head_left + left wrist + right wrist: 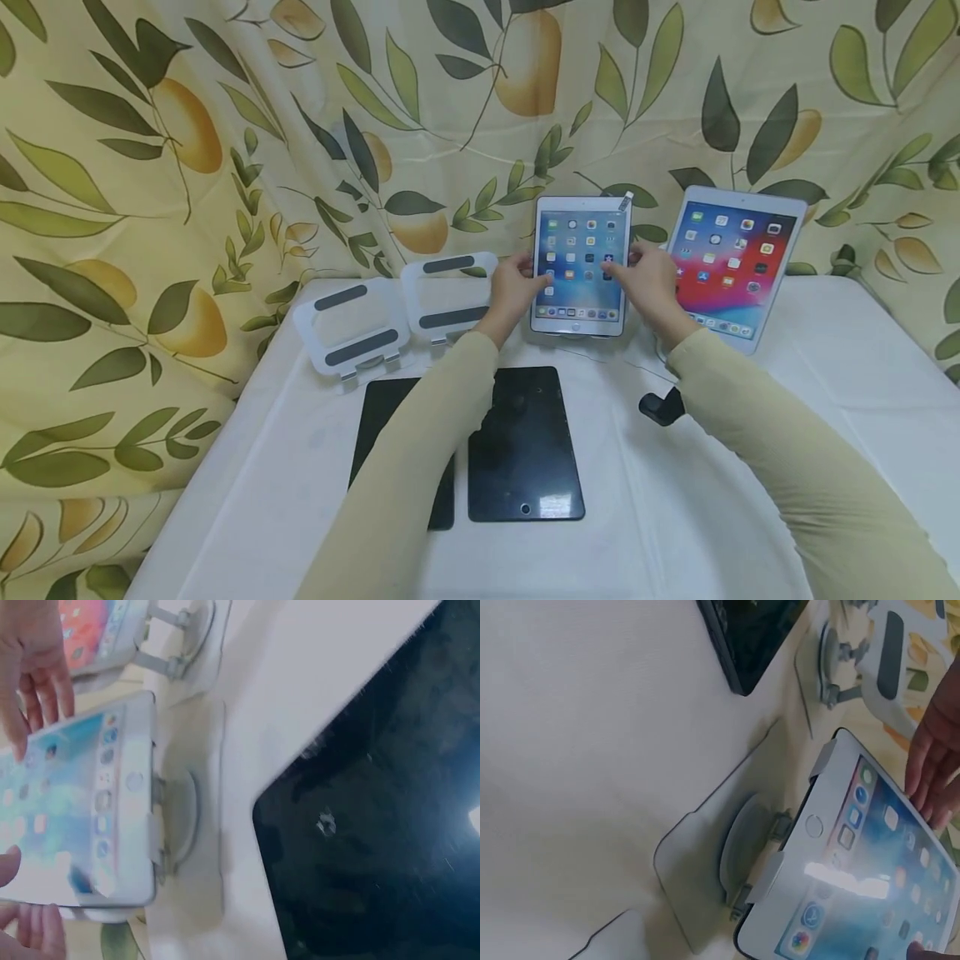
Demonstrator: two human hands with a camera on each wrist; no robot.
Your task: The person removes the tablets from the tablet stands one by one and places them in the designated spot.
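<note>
A white tablet (579, 265) with a lit blue home screen stands tilted on a grey stand (187, 817), whose lower clips catch its bottom edge. On the tablet's left side my left hand (516, 292) grips the edge, thumb on the front. My right hand (651, 283) holds the opposite edge, its thumb over the screen and the other fingers at the side. A small tag (626, 202) sticks to the upper right corner. To the right, a second white tablet (735, 258) with a red and blue screen leans on another stand.
Two white stands (352, 329) with dark grey pads stand at the left, holding no tablet. Two black tablets (525, 442) lie flat on the white table in front, one partly under my left sleeve. A small black object (662, 408) shows beside the right sleeve. A leaf-patterned curtain (450, 125) hangs behind.
</note>
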